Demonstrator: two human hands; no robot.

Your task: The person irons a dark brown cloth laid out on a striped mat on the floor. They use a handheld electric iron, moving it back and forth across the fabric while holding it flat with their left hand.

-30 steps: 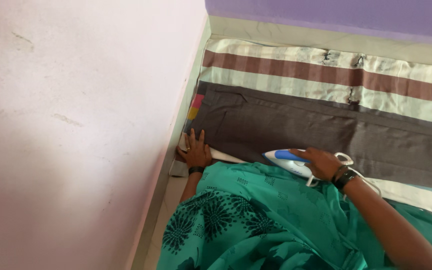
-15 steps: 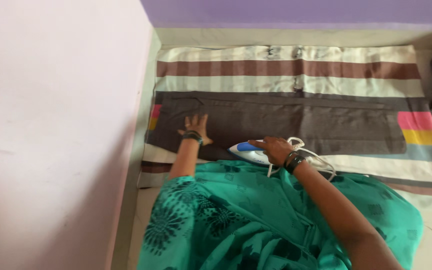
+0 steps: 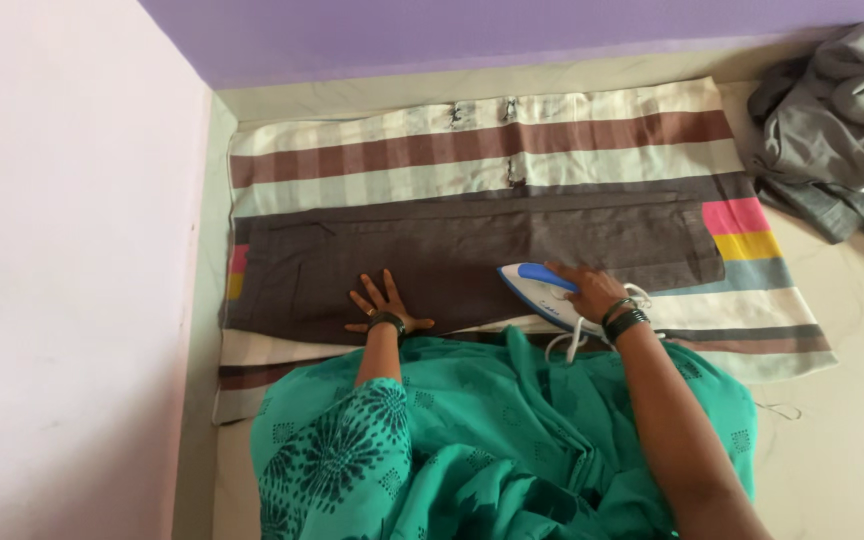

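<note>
Dark brown trousers (image 3: pixel 472 255) lie flat and lengthwise on a striped cloth (image 3: pixel 472 150) spread over the floor. My left hand (image 3: pixel 379 301) rests flat on the trousers near their left end, fingers spread. My right hand (image 3: pixel 587 291) grips the handle of a white and blue iron (image 3: pixel 542 290), which sits on the trousers' near edge with its tip pointing left. A white cord (image 3: pixel 567 343) loops down from the iron beside my wrist. My green patterned garment (image 3: pixel 472 440) covers the cloth's near edge.
A pink wall (image 3: pixel 62 270) runs along the left and a purple wall (image 3: pixel 452 35) along the back. A crumpled grey garment (image 3: pixel 832 130) lies at the back right. Bare pale floor (image 3: pixel 852 420) shows to the right.
The view has swung right, so the whole cloth and the grey garment show. My left hand has shifted right along the trousers. My right hand has pushed the iron further onto the trousers.
</note>
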